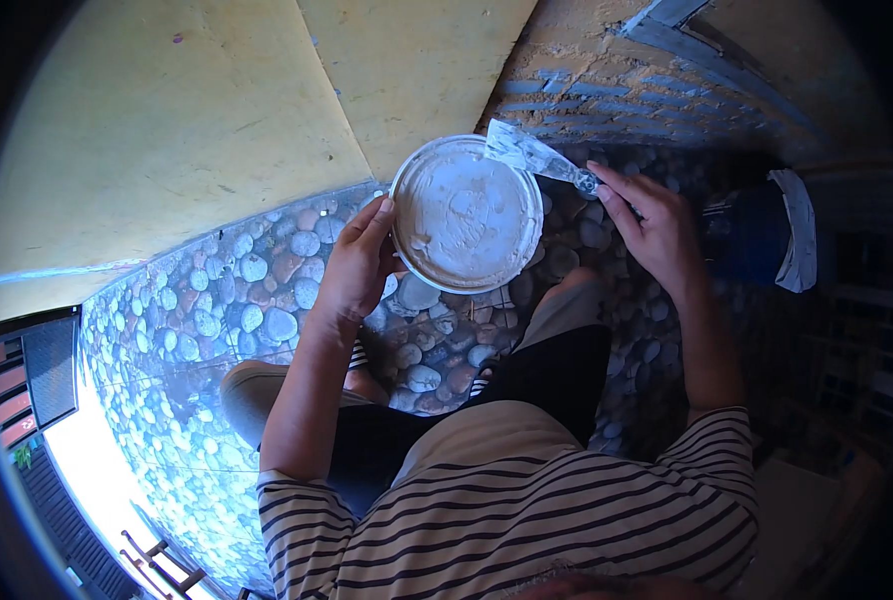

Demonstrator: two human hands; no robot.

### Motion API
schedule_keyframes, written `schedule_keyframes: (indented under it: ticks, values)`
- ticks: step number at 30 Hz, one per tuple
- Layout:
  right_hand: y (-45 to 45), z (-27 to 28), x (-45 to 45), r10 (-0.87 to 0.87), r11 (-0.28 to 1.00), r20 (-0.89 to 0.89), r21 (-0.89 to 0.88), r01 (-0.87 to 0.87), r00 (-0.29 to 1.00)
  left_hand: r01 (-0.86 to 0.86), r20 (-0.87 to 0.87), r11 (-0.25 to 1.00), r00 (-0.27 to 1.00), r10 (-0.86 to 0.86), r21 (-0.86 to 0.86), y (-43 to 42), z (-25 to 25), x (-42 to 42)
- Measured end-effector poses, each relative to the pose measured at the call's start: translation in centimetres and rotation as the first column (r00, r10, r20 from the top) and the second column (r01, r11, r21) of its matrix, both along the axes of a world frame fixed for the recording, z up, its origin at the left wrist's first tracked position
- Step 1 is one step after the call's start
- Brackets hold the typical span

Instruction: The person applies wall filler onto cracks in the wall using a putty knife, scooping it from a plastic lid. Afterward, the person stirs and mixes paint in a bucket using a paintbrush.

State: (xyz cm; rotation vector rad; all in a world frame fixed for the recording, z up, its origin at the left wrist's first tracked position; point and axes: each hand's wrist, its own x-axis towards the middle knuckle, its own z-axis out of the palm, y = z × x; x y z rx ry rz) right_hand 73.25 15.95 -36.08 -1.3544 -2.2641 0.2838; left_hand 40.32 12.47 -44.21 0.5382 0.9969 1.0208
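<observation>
A round white lid, smeared inside with pale paste, is held level by my left hand, its thumb on the left rim and the fingers underneath. A putty knife with a paste-coated blade lies across the lid's upper right edge. Its handle is in my right hand, the fingers closed round its end, with the blade pointing left. Whether the blade touches the rim cannot be made out.
A yellowish wall panel rises ahead on the left, beside rough, patchy brickwork. A dark blue bucket with a whitish piece on it stands at the right. Pebbled floor lies below, with a wooden frame at bottom left.
</observation>
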Motion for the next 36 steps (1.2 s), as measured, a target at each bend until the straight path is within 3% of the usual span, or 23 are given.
schedule_keyframes:
  ticks: [4, 6, 8, 11, 13, 17, 28, 36]
  values:
    - [-0.7, -0.1, -0.3, 0.096, 0.994, 0.007, -0.052, -0.096, 0.995, -0.034, -0.005, 0.999, 0.999, 0.034, -0.036, -0.2, -0.1, 0.4]
    - [-0.9, 1.2, 0.2, 0.063, 0.997, 0.096, 0.037, -0.067, 0.993, -0.030, -0.003, 0.999, 1.000, 0.030, -0.025, -0.3, -0.8, -0.1]
    - [-0.7, 1.8, 1.0, 0.033, 0.999, 0.125, 0.009, -0.035, 0.992, -0.019, 0.005, 1.000, 1.000, 0.019, -0.008, -0.3, -1.0, -0.4]
    - [-0.6, 2.4, 1.6, 0.060, 0.991, 0.281, 0.097, -0.090, 0.958, 0.000, 0.009, 1.000, 1.000, 0.000, 0.001, -0.2, -0.7, -0.4]
    - [-1.4, 2.7, 1.8, 0.067, 0.993, 0.381, 0.061, -0.098, 0.922, -0.035, 0.024, 0.999, 0.999, 0.034, 0.020, -0.5, -0.6, -0.2]
    - [-3.2, 1.8, 2.2, 0.101, 0.994, 0.396, -0.005, -0.108, 0.913, -0.085, 0.028, 0.995, 0.996, 0.083, 0.058, -0.9, -1.1, 0.1]
    - [-7.9, -2.4, 0.1, -0.054, 0.989, -0.013, -0.137, 0.051, 0.998, -0.230, 0.078, 0.972, 0.971, 0.227, 0.038, -1.1, -1.6, 0.5]
    - [-8.2, -3.0, 1.1, -0.084, 0.954, -0.097, -0.297, 0.051, 0.992, -0.226, 0.064, 0.973, 0.973, 0.223, 0.049, -1.5, -2.7, 0.7]
